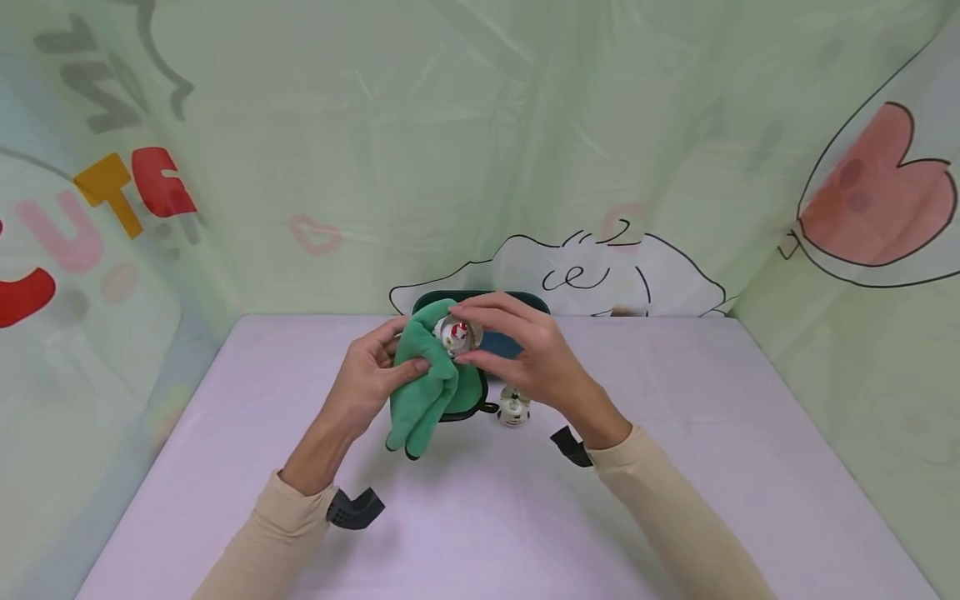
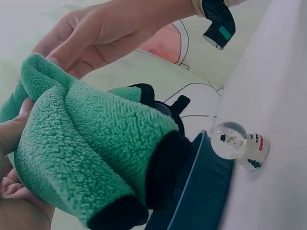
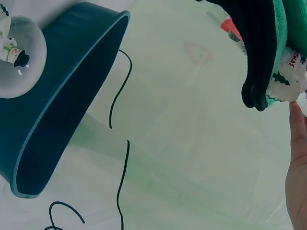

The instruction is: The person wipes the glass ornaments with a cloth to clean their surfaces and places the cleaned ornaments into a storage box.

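My left hand [image 1: 362, 379] grips a fuzzy green cloth [image 1: 420, 371] with black edging, its thumb lying on top and its lower corners hanging down. With thumb and fingertips, my right hand [image 1: 536, 346] pinches a small snow globe [image 1: 456, 335] with a red figure inside, close against the cloth. In the right wrist view, the white printed base of that snow globe [image 3: 287, 79] shows beside the cloth's dark edge. A second snow globe [image 1: 513, 408], with a snowman inside, stands on the table below my right hand; the left wrist view shows its printed white base [image 2: 256, 152].
A dark blue bin [image 1: 501, 344] stands at the back of the table, behind the hands and partly hidden by them. The pale table [image 1: 480, 517] meets a printed green curtain [image 1: 360, 167] at the back and sides.
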